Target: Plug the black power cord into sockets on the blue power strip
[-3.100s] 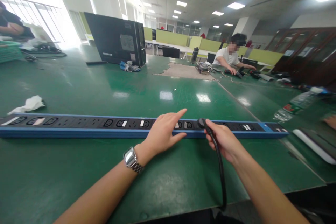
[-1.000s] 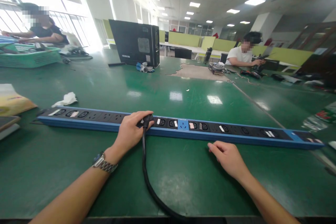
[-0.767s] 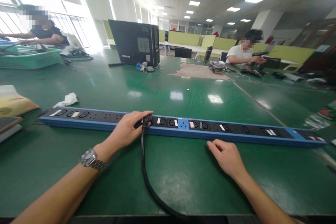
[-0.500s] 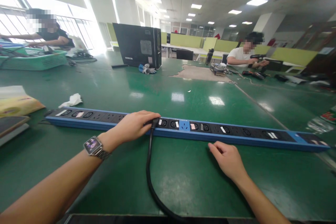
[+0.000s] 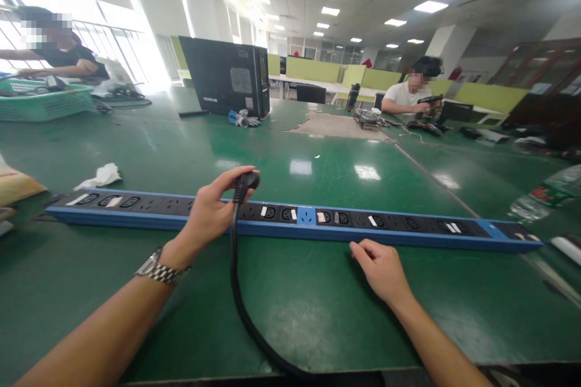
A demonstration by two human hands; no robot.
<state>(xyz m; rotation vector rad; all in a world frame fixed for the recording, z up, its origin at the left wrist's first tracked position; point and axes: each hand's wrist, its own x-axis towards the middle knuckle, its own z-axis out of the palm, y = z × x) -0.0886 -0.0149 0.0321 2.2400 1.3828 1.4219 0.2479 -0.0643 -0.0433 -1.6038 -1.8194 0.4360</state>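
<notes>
In the head view my left hand [image 5: 209, 208] grips a black power plug [image 5: 249, 180], fingers and thumb closed around it. The plug is raised above a long blue power strip [image 5: 290, 228], apart from its sockets. From the plug a thick black cord [image 5: 236, 281] curves down to the table's front edge. The strip lies across the table, with rows of black sockets, small white labels and a blue socket near its middle. Just in front of the strip, my right hand [image 5: 382, 271] rests on the table, fingers curled, with nothing visible in it.
Behind the strip, a black computer case [image 5: 227, 75] stands on the green table [image 5: 290, 314] beside gloves [image 5: 245, 119]. Crumpled tissue [image 5: 100, 176] lies left; a plastic bottle [image 5: 544, 192] lies right. Two other people sit farther back, one by a green basket [image 5: 49, 104].
My left hand has lifted the plug up off the strip, uncovering sockets there. My right hand stays curled in front of the strip. The view has shifted slightly right.
</notes>
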